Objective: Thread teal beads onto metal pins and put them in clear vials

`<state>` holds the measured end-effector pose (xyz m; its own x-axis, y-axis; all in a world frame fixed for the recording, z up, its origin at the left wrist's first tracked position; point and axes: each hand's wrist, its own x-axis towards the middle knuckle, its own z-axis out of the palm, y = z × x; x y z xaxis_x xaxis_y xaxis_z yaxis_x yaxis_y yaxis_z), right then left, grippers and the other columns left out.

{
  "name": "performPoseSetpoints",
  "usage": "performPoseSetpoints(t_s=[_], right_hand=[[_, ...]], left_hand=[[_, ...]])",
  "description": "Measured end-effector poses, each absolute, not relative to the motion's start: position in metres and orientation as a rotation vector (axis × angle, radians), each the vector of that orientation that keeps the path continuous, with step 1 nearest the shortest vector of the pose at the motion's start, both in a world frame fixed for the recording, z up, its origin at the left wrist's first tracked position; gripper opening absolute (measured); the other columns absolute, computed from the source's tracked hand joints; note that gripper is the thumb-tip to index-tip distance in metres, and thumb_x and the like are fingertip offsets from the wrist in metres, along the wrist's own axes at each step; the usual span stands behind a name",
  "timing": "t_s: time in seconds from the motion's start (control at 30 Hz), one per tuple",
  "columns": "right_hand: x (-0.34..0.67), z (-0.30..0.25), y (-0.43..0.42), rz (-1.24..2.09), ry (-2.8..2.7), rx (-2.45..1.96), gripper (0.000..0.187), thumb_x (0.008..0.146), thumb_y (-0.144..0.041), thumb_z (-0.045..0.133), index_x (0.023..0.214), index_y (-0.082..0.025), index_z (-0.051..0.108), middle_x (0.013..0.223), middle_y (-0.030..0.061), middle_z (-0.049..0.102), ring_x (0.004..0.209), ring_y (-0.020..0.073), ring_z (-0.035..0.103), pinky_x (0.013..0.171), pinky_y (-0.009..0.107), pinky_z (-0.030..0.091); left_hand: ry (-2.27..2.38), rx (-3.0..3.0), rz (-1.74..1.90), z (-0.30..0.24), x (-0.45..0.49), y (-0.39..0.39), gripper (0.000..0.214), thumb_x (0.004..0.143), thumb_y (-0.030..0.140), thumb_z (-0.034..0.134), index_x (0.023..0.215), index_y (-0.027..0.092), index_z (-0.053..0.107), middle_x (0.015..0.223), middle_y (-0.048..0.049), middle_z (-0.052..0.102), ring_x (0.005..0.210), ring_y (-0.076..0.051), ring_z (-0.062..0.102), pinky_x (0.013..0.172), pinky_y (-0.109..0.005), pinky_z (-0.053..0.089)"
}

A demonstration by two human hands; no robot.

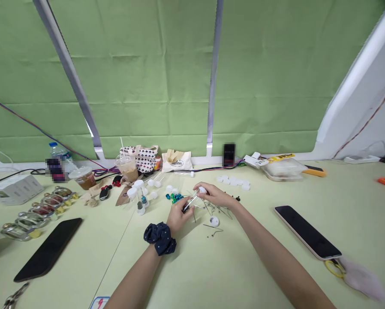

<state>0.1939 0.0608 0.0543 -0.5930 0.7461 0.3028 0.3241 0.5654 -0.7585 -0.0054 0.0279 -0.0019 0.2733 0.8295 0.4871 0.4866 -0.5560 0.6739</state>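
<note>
Between my hands is a slim clear tube (191, 201), tilted, with something dark at its lower end. My left hand (177, 215), a dark dotted scrunchie (160, 238) at its wrist, is wrapped round the lower part. The fingers of my right hand (213, 195) pinch the white cap (202, 190) at the upper end; I cannot tell whether the cap is fully seated. Bent metal rods (213, 229) and a white round piece (214, 221) lie just beyond and below my hands. Blue and green beads (175, 197) sit left of them, near several upright white-capped tubes (139, 193).
Loose white caps (233, 181) lie at the back. A phone (308, 231) is on the right and another dark phone (49, 249) on the left, beside a row of glass bottles (31, 219). Drink cups (127, 168), a cloth pouch (177, 162) and a plastic box (283, 170) stand along the wall.
</note>
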Motion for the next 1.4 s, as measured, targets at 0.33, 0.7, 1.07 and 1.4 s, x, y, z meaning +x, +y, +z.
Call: performPoseSetpoints(t_s=[0.33, 0.7, 1.07, 1.4], right_hand=[[0.183, 0.045, 0.059, 0.7, -2.23, -0.917, 0.022, 0.091, -0.036, 0.039, 0.102, -0.019, 0.048, 0.104, 0.0065, 0.053, 0.093, 0.0172, 0.051, 0.083, 0.032, 0.04], [0.179, 0.042, 0.059, 0.66, -2.197, -0.918, 0.017, 0.091, -0.028, 0.038, 0.102, -0.021, 0.05, 0.103, 0.0044, 0.055, 0.092, 0.016, 0.052, 0.081, 0.031, 0.042], [0.168, 0.034, 0.052, 0.47, -2.193, -0.943, 0.016, 0.091, -0.03, 0.041, 0.097, -0.022, 0.054, 0.094, 0.0028, 0.054, 0.079, 0.0136, 0.053, 0.07, 0.026, 0.042], [0.152, 0.059, 0.031, 0.202, -2.253, -0.977, 0.015, 0.09, -0.026, 0.041, 0.098, -0.024, 0.054, 0.098, 0.0038, 0.052, 0.082, 0.0152, 0.053, 0.069, 0.026, 0.039]], left_hand=[[1.265, 2.261, 1.254, -0.014, -0.005, 0.032, 0.034, 0.081, 0.031, 0.052, 0.111, 0.015, 0.057, 0.098, -0.0086, 0.065, 0.081, -0.018, 0.06, 0.077, -0.032, 0.048], [1.256, 2.297, 1.291, -0.016, -0.005, 0.031, 0.03, 0.082, 0.03, 0.051, 0.108, 0.016, 0.058, 0.096, -0.0078, 0.065, 0.083, -0.018, 0.061, 0.076, -0.031, 0.048], [1.27, 2.269, 1.326, -0.02, -0.006, 0.032, 0.028, 0.081, 0.031, 0.053, 0.105, 0.016, 0.058, 0.088, -0.0063, 0.064, 0.076, -0.016, 0.059, 0.071, -0.028, 0.047], [1.25, 2.223, 1.405, -0.022, -0.008, 0.03, 0.039, 0.084, 0.033, 0.05, 0.119, 0.017, 0.05, 0.082, -0.0029, 0.06, 0.071, -0.014, 0.055, 0.068, -0.026, 0.046]])
